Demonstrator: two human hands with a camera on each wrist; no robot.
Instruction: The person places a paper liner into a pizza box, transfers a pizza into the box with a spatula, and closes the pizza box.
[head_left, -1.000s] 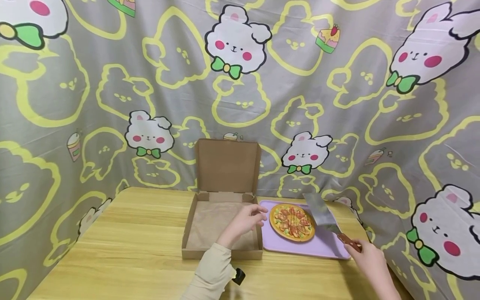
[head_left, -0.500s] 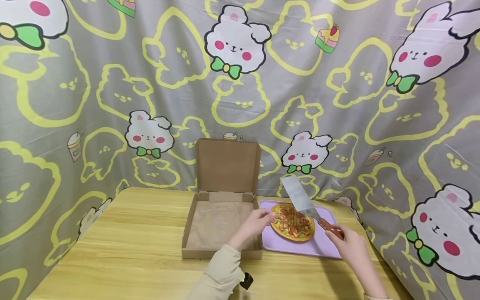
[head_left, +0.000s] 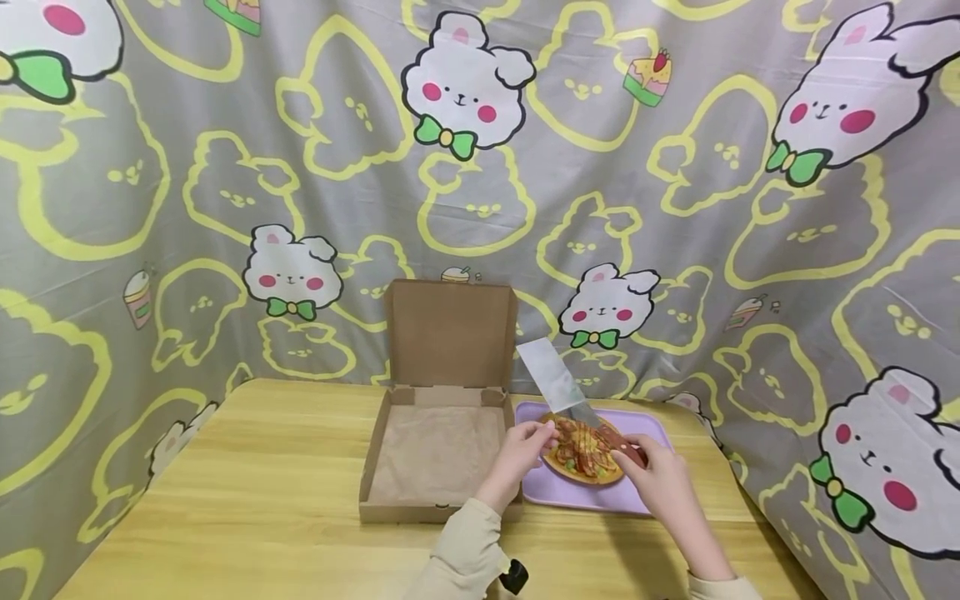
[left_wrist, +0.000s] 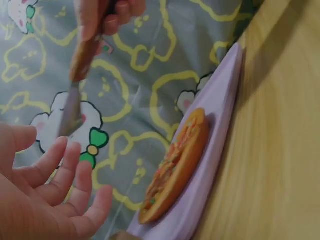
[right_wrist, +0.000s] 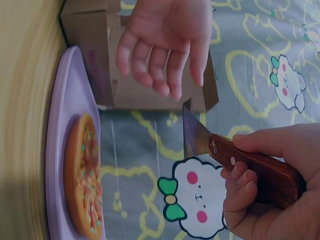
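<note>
My right hand (head_left: 660, 477) grips the reddish-brown wooden handle of a spatula (head_left: 551, 373), its flat metal blade raised above the tray and pointing up and left. Its handle (right_wrist: 255, 167) lies between thumb and curled fingers in the right wrist view. Beside the blade, my left hand (head_left: 517, 460) has its fingers loosely bent with nothing held; the left wrist view has the left hand's fingertips (left_wrist: 75, 150) close to the blade, contact unclear. Below both hands a topped pizza (head_left: 581, 468) sits on a lilac tray (head_left: 551, 493), partly covered by the spatula and hands.
An open cardboard pizza box (head_left: 450, 333) stands left of the tray, lid upright, with brown paper (head_left: 438, 442) in its base. Everything rests on a wooden table (head_left: 247, 475). A patterned grey curtain (head_left: 360, 208) hangs behind and along both sides.
My right hand has carried the spatula leftward from the tray's right side, across above the pizza. The left hand has shifted slightly right, and the blade is now next to it.
</note>
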